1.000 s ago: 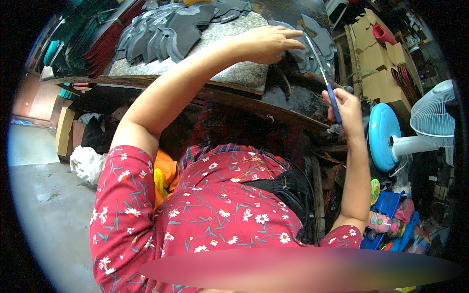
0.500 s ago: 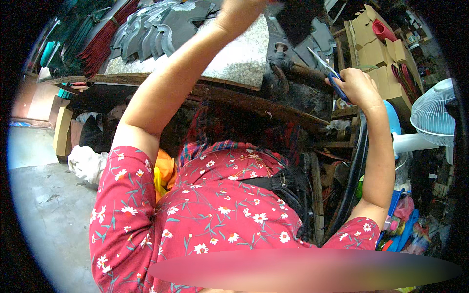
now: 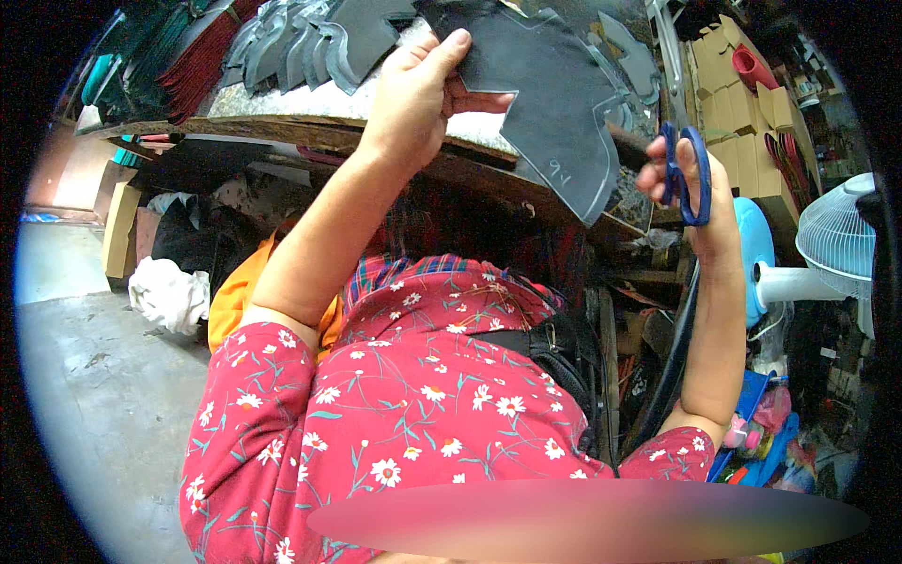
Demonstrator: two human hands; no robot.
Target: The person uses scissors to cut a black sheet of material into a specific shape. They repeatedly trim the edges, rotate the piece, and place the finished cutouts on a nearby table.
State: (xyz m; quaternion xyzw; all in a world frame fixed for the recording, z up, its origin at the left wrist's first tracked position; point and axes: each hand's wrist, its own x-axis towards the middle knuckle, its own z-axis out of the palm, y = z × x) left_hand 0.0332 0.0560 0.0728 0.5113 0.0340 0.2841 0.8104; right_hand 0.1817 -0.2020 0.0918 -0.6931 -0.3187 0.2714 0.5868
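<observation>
Head view: your left hand (image 3: 413, 103) is raised in front of you and closed on a dark grey cut sheet (image 3: 545, 94), thumb on the near face and fingers curled behind its left edge. The sheet hangs in the air above the counter (image 3: 282, 117), its lower point tilted down toward your right, with a thin pale outline drawn along its lower edge. Your right hand (image 3: 691, 179) is up at the sheet's right side, fingers closed through the blue loops of a pair of scissors (image 3: 678, 141); the blades run up and away from the handles, just beside the sheet's right edge, and you cannot tell from here how far the blades stand apart or whether they touch the sheet. On the counter behind your left hand lies a fanned row of grey cut pieces (image 3: 310, 38), and left of those a stack of dark red and green pieces (image 3: 178, 56). Past your right hand sit cardboard boxes (image 3: 742, 103) with a red roll on top. A white fan (image 3: 836, 244) stands at the right edge, with a light blue round thing (image 3: 756, 244) beside its stem. Below the counter, at your left, a white cloth (image 3: 169, 291) lies on the grey floor (image 3: 103, 404).
</observation>
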